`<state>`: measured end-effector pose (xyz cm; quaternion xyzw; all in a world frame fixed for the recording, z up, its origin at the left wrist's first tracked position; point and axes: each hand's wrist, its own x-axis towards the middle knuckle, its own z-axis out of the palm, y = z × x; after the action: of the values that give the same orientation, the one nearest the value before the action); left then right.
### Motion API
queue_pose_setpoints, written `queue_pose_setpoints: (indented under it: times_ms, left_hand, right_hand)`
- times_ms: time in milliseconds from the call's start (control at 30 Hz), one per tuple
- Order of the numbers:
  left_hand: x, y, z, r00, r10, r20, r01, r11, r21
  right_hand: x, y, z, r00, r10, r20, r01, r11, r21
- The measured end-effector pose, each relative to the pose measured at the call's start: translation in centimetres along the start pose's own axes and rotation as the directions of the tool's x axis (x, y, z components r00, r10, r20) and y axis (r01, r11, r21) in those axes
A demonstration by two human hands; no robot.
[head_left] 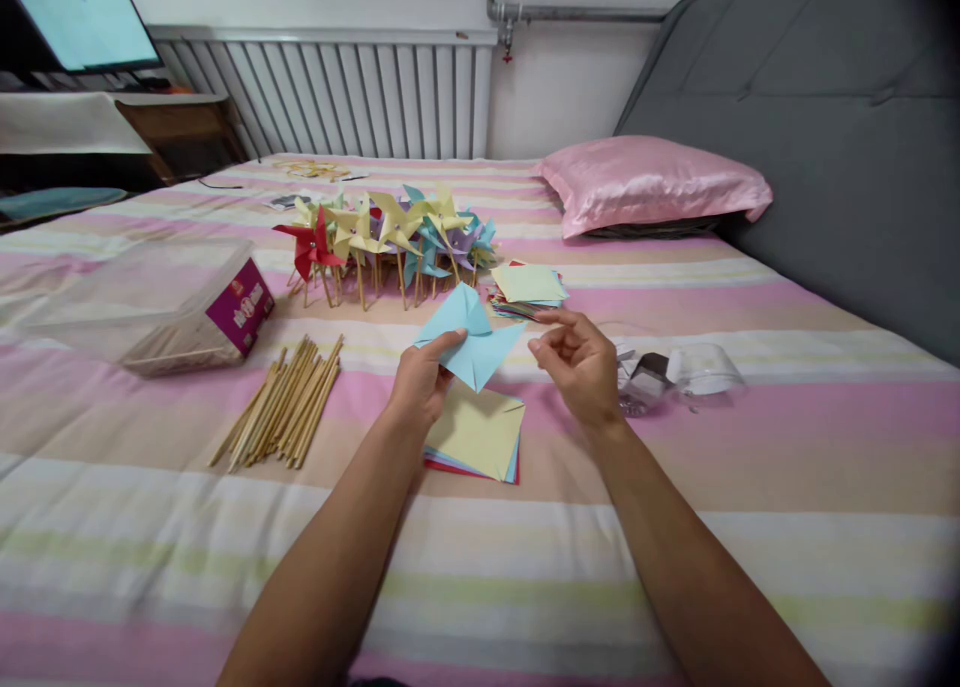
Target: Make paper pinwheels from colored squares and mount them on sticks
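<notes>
Pinching, with the left hand [421,382], a light blue paper sheet with folded-in corners [472,342]: thumb pressed on its near left edge, fingers underneath, closed firmly on the paper. Holding it lifted clear of the bed, just beyond the knuckles, tilted with one point hanging down.

Just right of that grip, hovering with the right hand [581,362], a small gap away from the blue sheet; fingers loosely curled, forefinger stretched toward the sheet's right corner. Impossible to tell whether anything small sits between thumb and fingers.

Directly beneath the grip, lying flat: a small stack of square coloured papers with a pale yellow sheet on top [480,432], blue and red edges showing below.

Left of the grip, near: a loose bundle of thin wooden sticks [281,407]. Farther left, well apart: a clear plastic tub with a purple label [150,312], tipped on its side.

Beyond the grip: a cluster of finished paper pinwheels on sticks [390,232], red, yellow, blue and lilac. Just right of these, beyond the right hand: a second stack of coloured paper squares [529,287].

Just beside the right hand, on its far side from the grip: a small clear plastic case [675,372] with something dark inside.

Far beyond, to the right: a pink satin pillow [649,182] against a grey padded headboard [825,117].

Under everything: a pink, cream and green striped bedsheet [750,467].
</notes>
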<state>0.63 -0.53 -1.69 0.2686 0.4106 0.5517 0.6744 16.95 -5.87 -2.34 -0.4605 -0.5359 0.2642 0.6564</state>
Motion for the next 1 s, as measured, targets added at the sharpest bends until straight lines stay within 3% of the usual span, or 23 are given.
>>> queue_pose_setpoints:
  times_ms: [133, 233, 467, 733, 867, 1000]
  left_hand:
    - [0.0, 0.2, 0.0, 0.999, -0.028, 0.034, 0.03, 0.998, -0.059]
    - [-0.2, 0.1, 0.2, 0.997, -0.056, 0.06, 0.059, 0.997, -0.046]
    - [-0.5, -0.3, 0.3, 0.989, -0.099, 0.107, 0.098, 0.995, 0.016]
    - [-1.3, -0.2, 0.6, 0.99, 0.015, 0.137, -0.034, 0.989, 0.143]
    - [-1.4, -0.3, 0.7, 0.991, 0.053, 0.124, -0.074, 0.982, 0.174]
    - [-1.3, -0.4, 0.7, 0.988, 0.046, 0.151, -0.061, 0.993, 0.096]
  right_hand:
    - [-0.7, -0.2, 0.5, 0.955, 0.008, 0.297, 0.011, 0.998, -0.064]
    - [-1.0, 0.2, 0.9, 0.927, 0.009, 0.374, 0.02, 0.997, -0.072]
    - [-0.9, 0.8, 0.8, 0.947, -0.005, 0.321, 0.062, 0.984, -0.167]
    - [-0.9, 0.4, 1.4, 0.963, 0.124, 0.239, -0.155, 0.981, 0.118]
    - [-0.7, 0.2, 1.6, 0.956, 0.204, 0.209, -0.232, 0.966, 0.116]
    - [-0.7, 0.1, 1.7, 0.947, 0.237, 0.216, -0.27, 0.953, 0.14]
